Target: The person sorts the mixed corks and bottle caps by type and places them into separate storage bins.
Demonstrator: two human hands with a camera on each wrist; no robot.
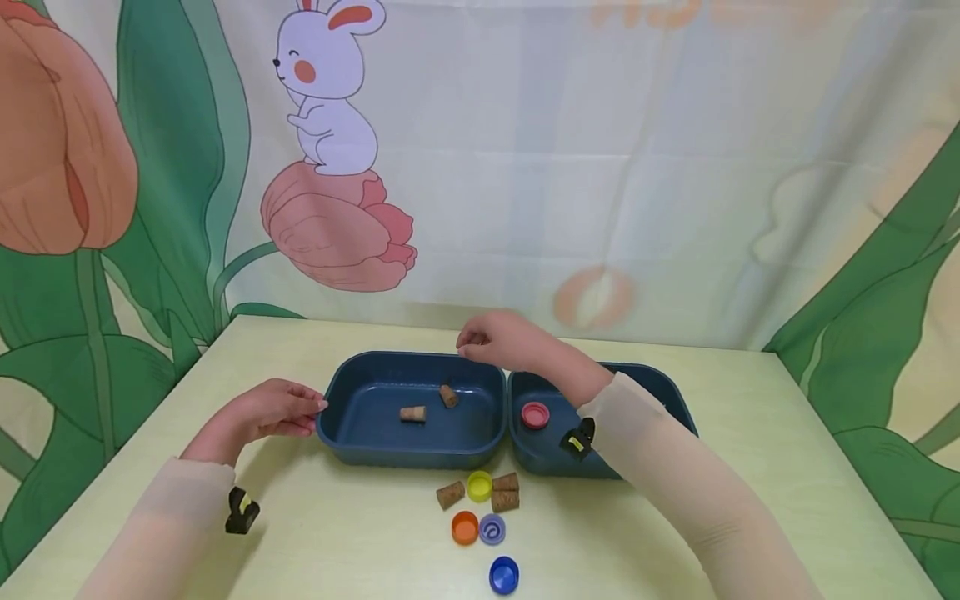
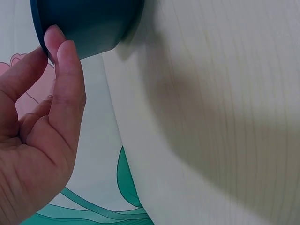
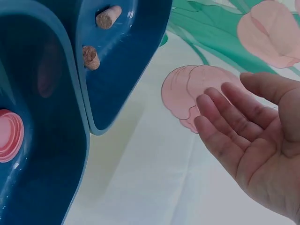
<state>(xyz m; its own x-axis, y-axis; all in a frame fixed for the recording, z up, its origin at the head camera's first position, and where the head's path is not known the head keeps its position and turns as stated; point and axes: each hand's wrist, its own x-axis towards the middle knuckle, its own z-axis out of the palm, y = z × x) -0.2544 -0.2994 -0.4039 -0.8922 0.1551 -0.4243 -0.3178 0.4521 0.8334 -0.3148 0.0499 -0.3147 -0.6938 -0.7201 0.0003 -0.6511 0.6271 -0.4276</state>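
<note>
Two corks (image 1: 412, 414) lie in the left blue tray (image 1: 411, 459). At that tray's left end my left hand (image 1: 273, 410) pinches the rim, with fingertips (image 2: 69, 54) against the outer wall in the left wrist view. My right hand (image 1: 506, 340) hovers over the back edge near where the trays meet. The right wrist view shows its fingers (image 3: 229, 112) loosely spread with nothing in them. A pink-red bottle cap (image 1: 535, 415) sits inside the right blue tray (image 1: 566, 467), which my right forearm partly covers.
In front of the trays lie three corks (image 1: 451, 495), a yellow cap (image 1: 480, 486), an orange cap (image 1: 465, 527), a purple cap (image 1: 492, 529) and a blue cap (image 1: 504, 575). A printed curtain (image 1: 510, 167) hangs behind the pale table (image 1: 360, 533).
</note>
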